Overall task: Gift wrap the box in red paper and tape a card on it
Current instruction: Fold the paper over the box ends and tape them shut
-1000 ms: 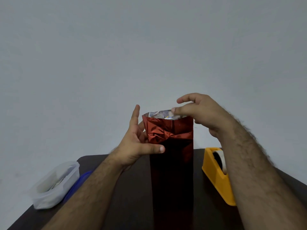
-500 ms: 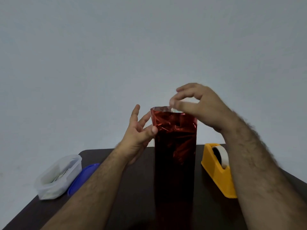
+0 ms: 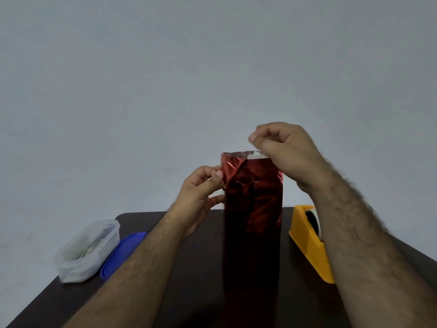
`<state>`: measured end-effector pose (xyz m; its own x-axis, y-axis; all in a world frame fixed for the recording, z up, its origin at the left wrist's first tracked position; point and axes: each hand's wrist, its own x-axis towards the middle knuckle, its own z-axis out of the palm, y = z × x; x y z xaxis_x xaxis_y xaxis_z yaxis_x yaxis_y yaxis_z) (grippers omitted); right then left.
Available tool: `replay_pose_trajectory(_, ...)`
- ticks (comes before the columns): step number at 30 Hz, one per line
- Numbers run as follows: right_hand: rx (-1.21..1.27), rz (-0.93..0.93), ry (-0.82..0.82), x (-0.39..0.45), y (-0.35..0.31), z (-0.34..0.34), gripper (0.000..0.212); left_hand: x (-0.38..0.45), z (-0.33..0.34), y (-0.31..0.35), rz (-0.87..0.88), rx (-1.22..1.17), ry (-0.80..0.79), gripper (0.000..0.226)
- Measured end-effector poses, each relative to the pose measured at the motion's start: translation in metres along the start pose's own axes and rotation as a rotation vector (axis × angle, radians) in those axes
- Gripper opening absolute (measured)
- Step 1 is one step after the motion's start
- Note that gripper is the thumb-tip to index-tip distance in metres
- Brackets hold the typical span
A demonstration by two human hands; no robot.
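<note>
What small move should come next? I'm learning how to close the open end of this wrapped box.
Probably fold the upstanding foil edge down over the box top. The red paper stands open above the upright box, the left hand pinches its left corner, the right hand is at its right corner, and no tape is on it yet.

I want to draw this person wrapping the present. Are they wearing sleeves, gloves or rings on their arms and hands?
No sleeves show: both forearms are bare and hairy. The left hand and right hand wear no gloves, and no rings, watch or bracelet show.
</note>
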<state>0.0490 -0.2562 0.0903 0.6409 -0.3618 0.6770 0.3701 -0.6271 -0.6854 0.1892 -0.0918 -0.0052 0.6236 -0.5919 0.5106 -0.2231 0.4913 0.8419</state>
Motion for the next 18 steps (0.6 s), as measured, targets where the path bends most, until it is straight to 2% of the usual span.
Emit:
replay_pose_trajectory(2, 0.004, 0.151, 0.143, 0.007, 0.006, -0.007, 0.027, 0.001, -0.001, 0.001, 0.009, 0.006, 0.010, 0.025)
replay_pose_trajectory(4, 0.008, 0.390, 0.123, 0.011, 0.016, -0.018, 0.042, 0.002, 0.000, 0.003, 0.014, 0.029, 0.048, 0.041)
replay_pose_trajectory(5, 0.034, 0.493, 0.090, 0.011, 0.022, -0.024, 0.041, 0.003, 0.000, 0.003, 0.015, 0.039, 0.066, 0.044)
replay_pose_trajectory(7, 0.102, 0.601, 0.064, 0.007, 0.034, -0.029, 0.034, 0.005, 0.000, 0.003, 0.022, 0.072, 0.098, 0.031)
replay_pose_trajectory(9, 0.139, 0.635, 0.067, 0.002, 0.043, -0.025, 0.033, 0.005, 0.003, 0.005, 0.024, 0.108, 0.108, 0.017)
replay_pose_trajectory(12, 0.253, 0.614, 0.082, -0.002, 0.059, -0.017, 0.038, 0.006, 0.007, 0.004, 0.000, 0.147, 0.108, 0.014)
replay_pose_trajectory(15, 0.412, 0.597, 0.050, -0.010, 0.069, -0.008, 0.024, 0.006, 0.011, 0.007, -0.038, 0.149, 0.120, 0.009)
replay_pose_trajectory(17, 0.479, 0.579, 0.003, -0.015, 0.070, 0.000, 0.013, 0.005, 0.013, 0.010, -0.065, 0.137, 0.139, 0.012)
replay_pose_trajectory(18, 0.492, 0.558, -0.025, -0.017, 0.072, 0.004, 0.019, 0.004, 0.014, 0.010, -0.077, 0.129, 0.155, 0.017)
